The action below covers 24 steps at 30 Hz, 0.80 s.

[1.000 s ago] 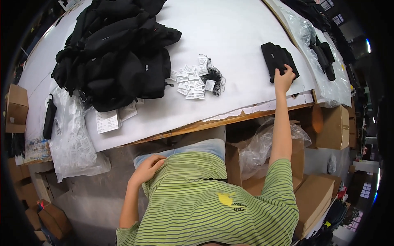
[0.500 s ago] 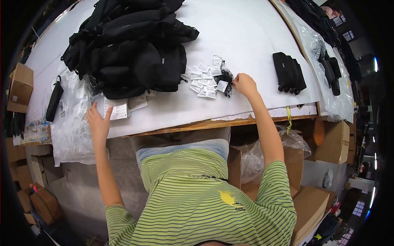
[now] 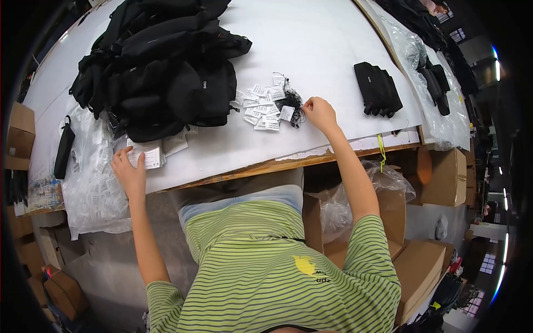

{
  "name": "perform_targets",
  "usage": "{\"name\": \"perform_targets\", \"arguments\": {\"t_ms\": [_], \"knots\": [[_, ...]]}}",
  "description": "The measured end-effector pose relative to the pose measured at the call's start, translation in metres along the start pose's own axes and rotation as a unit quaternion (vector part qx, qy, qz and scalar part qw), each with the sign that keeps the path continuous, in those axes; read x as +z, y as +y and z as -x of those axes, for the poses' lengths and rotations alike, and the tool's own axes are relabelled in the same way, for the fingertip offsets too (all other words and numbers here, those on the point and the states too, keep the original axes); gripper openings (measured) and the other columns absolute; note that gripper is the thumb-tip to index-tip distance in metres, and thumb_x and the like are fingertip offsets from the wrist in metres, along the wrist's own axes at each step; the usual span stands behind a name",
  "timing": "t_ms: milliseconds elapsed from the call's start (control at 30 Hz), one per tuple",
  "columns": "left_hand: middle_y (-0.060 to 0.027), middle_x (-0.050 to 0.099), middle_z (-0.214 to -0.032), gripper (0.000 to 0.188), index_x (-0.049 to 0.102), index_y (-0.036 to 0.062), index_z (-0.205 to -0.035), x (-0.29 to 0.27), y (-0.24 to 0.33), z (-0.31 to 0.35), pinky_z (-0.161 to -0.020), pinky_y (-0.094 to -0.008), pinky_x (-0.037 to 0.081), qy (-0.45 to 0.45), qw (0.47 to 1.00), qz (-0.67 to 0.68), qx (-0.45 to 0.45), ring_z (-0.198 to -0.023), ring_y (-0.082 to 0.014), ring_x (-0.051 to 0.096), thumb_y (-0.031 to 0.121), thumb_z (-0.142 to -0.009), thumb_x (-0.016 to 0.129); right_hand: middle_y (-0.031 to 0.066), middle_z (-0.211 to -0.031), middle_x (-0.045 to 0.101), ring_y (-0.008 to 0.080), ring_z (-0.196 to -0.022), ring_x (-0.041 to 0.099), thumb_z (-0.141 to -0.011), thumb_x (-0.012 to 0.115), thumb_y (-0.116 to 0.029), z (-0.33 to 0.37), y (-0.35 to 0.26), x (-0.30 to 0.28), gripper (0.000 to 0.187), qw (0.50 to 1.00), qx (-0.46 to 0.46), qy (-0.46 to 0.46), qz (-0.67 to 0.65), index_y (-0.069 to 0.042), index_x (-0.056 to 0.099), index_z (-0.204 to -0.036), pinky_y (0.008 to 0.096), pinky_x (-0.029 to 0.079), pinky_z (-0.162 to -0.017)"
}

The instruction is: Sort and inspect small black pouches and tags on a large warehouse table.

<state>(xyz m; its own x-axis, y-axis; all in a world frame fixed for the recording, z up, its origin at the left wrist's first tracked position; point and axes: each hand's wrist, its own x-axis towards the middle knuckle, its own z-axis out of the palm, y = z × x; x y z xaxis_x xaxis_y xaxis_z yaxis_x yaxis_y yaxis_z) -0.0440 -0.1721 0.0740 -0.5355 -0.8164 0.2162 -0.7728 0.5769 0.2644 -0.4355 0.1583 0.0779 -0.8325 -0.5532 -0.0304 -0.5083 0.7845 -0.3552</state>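
Observation:
My left hand (image 3: 129, 171) lies at the left end of a stack of white printed cards (image 3: 149, 155), its thumb and fingers apart and touching the stack. The stack is partly tucked under a heap of black bags (image 3: 172, 83). At the right edge of a tangle of black strings (image 3: 288, 101), my right hand (image 3: 321, 115) has thumb and fingers pinched together on a string. White paper hang tags (image 3: 264, 108) are spread just left of that tangle, some lying over one another.
Clear plastic sheeting with small labels (image 3: 97, 194) hangs over the table's front left edge, a slim black pouch (image 3: 64, 149) beside it. Folded black pouches (image 3: 378, 91) sit at the right. Under the table's wooden edge (image 3: 239, 173) stands an open carton with plastic (image 3: 394, 213).
The whole view has shifted, so the table's things appear further left. My left hand's fingers have come onto the card stack's edge. The right hand keeps its pinch at the strings.

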Motion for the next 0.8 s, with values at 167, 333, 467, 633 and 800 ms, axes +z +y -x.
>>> {"name": "perform_targets", "arguments": {"t_ms": [167, 333, 467, 633, 800], "knots": [[-0.0151, 0.050, -0.116, 0.059, 0.053, 0.0022, -0.122, 0.010, -0.028, -0.003, -0.096, -0.0428, 0.035, 0.000, 1.000, 0.015, 0.013, -0.109, -0.0340, 0.044, 0.033, -0.075, 0.071, 0.0165, -0.083, 0.067, 0.0327, -0.079, 0.064, -0.077, 0.061, -0.019, -0.003, 0.029, 0.000, 0.016, 0.998, 0.020, -0.008, 0.052, -0.005, 0.067, -0.077, 0.0416, 0.051, -0.071], [-0.0151, 0.051, -0.114, 0.060, 0.050, 0.0019, -0.123, 0.009, -0.012, 0.000, -0.093, -0.0431, 0.036, 0.041, 0.998, 0.028, 0.029, -0.107, -0.0346, 0.045, 0.030, -0.075, 0.071, 0.0165, -0.084, 0.066, 0.0329, -0.081, 0.064, -0.077, 0.062, -0.018, 0.013, 0.076, -0.025, 0.015, 0.992, 0.094, 0.016, 0.086, -0.004, 0.066, -0.078, 0.0418, 0.051, -0.072], [-0.0134, 0.052, -0.108, 0.047, 0.050, 0.0023, -0.110, -0.004, -0.005, -0.007, -0.088, -0.0427, 0.038, 0.078, 0.996, 0.001, 0.030, -0.102, -0.0335, 0.047, 0.026, -0.076, 0.070, 0.0139, -0.088, 0.062, 0.0312, -0.084, 0.062, -0.078, 0.063, -0.018, 0.017, 0.091, -0.037, 0.014, 0.982, 0.120, 0.047, 0.135, -0.006, 0.062, -0.084, 0.0408, 0.050, -0.072], [-0.0140, 0.052, -0.102, 0.032, 0.044, 0.0008, -0.097, -0.012, -0.031, -0.029, -0.085, -0.0408, 0.039, -0.046, 0.994, 0.095, -0.021, -0.097, -0.0301, 0.051, 0.016, -0.078, 0.065, 0.0115, -0.089, 0.057, 0.0299, -0.082, 0.060, -0.079, 0.063, -0.017, 0.021, 0.059, -0.045, 0.012, 0.998, -0.018, -0.006, 0.055, -0.008, 0.061, -0.085, 0.0400, 0.048, -0.072], [-0.0142, 0.050, -0.098, 0.022, 0.042, -0.0013, -0.099, -0.034, -0.036, -0.003, -0.085, -0.0380, 0.039, -0.019, 0.932, 0.342, -0.119, -0.093, -0.0273, 0.050, 0.009, -0.084, 0.054, 0.0124, -0.086, 0.057, 0.0311, -0.081, 0.058, -0.077, 0.062, -0.012, 0.017, 0.054, -0.032, 0.009, 0.991, -0.087, -0.033, 0.099, -0.006, 0.060, -0.082, 0.0395, 0.048, -0.072]]}}
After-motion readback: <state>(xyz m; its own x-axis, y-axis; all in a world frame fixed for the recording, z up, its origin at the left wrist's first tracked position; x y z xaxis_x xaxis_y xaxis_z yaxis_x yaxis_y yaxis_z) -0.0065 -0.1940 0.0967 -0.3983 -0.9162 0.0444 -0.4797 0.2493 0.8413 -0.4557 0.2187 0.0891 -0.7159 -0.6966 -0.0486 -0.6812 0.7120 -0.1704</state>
